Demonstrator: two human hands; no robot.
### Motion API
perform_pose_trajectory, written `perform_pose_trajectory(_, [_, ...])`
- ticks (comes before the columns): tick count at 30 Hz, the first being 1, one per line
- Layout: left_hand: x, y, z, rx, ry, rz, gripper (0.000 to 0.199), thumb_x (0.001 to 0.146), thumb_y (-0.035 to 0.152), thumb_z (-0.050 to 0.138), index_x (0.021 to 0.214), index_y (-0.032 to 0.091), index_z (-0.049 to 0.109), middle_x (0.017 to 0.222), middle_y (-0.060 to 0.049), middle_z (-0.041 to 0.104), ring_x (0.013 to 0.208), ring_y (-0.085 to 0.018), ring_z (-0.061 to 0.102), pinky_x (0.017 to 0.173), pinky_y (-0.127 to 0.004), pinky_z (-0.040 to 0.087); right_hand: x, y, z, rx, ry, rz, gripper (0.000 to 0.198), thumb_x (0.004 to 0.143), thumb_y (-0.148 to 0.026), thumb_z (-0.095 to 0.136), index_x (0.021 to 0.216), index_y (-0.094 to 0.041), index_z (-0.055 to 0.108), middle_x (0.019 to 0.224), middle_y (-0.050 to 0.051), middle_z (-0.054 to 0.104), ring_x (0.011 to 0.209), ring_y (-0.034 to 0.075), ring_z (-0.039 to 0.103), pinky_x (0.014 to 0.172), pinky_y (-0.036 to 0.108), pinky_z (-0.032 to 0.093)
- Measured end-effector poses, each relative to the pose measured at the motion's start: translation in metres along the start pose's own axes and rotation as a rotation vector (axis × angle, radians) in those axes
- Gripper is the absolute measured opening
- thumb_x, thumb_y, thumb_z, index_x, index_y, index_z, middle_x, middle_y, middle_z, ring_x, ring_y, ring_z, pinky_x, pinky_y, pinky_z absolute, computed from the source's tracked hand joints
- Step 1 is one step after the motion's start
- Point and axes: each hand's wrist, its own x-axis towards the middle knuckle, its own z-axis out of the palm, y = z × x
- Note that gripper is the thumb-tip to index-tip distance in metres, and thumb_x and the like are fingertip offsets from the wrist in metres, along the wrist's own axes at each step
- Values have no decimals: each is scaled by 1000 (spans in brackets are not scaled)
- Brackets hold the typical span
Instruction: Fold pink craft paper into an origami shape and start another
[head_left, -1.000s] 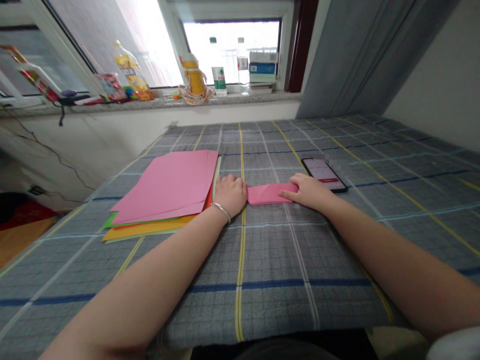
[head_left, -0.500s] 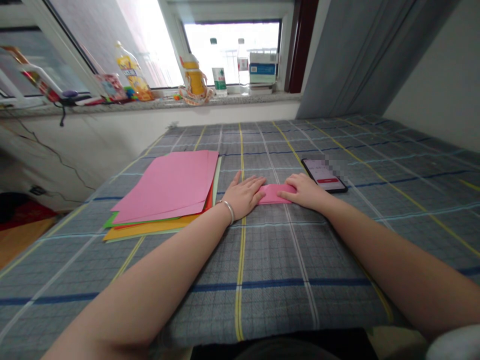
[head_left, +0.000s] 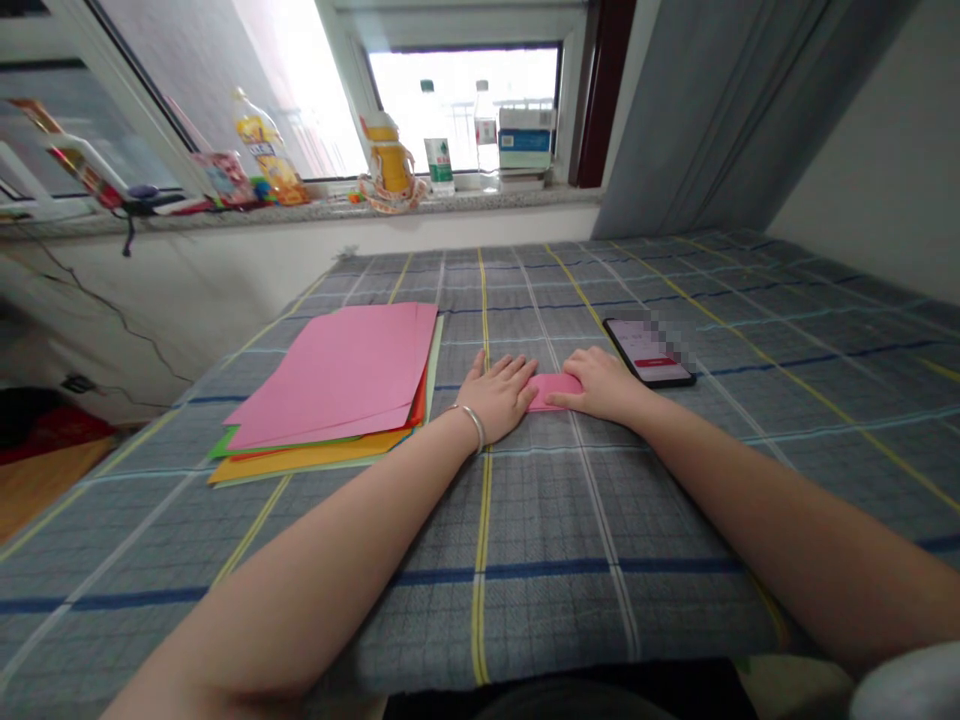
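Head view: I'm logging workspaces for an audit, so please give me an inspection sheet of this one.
Surface: gray plaid cloth under the papers.
Job's things: folded pink paper; colored paper stack, pink on top, to its left.
Clutter: phone on the cloth, right of the papers.
Hands: left hand spread flat at the folded paper's left end; right hand on its right end, grip unclear.
Cables: thin cable at far left.
Surroundings: window, windowsill holding bottles, gray curtain.

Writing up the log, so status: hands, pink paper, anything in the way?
Left hand flat over left end of folded pink paper. Right hand touching its right end. Folded pink paper on checked cloth. Phone near right hand, apart from paper.
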Motion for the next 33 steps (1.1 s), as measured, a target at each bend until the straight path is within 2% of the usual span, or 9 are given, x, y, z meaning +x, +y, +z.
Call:
perform_pose_trajectory(5, [2,2,1,54,-8,78,56,100,40,16,149,14,24,154,-3,28,146,-22,14,118,-49,3,0,-2,-1,-12,0,4,64,76,-77,46,90,-18,68,100,13,64,96,30,56,82,39,41])
perform_pose_trajectory(14, [2,-6,-1,15,-134,66,60,98,46,26,151,19,18,157,-7,18,145,-28,13,115,-57,8,0,7,-2,28,-38,-54,60,70,-76,56,84,-18,69,99,13,65,94,30,56,84,41,43])
perform_pose_trajectory(20, [-3,-19,-5,-24,-204,62,62,96,49,32,151,21,19,157,-9,18,145,-31,13,113,-60,11,-1,17,-4,125,-41,-18,46,71,-62,66,88,-19,64,96,9,65,90,26,57,81,37,44])
perform_pose_trajectory(27, [-8,-31,-13,-60,-263,45,62,94,46,39,149,23,22,157,-11,17,145,-30,14,112,-61,13,-5,24,-7,274,-94,29,41,66,-43,76,97,-21,63,100,7,65,92,24,59,76,33,45])
perform_pose_trajectory(33, [-6,-39,-16,-152,-230,24,58,87,43,52,139,19,39,152,-15,30,142,-31,25,111,-59,19,-8,26,-13,339,-148,120,34,64,-36,78,91,-21,64,94,6,68,82,22,62,66,31,45])
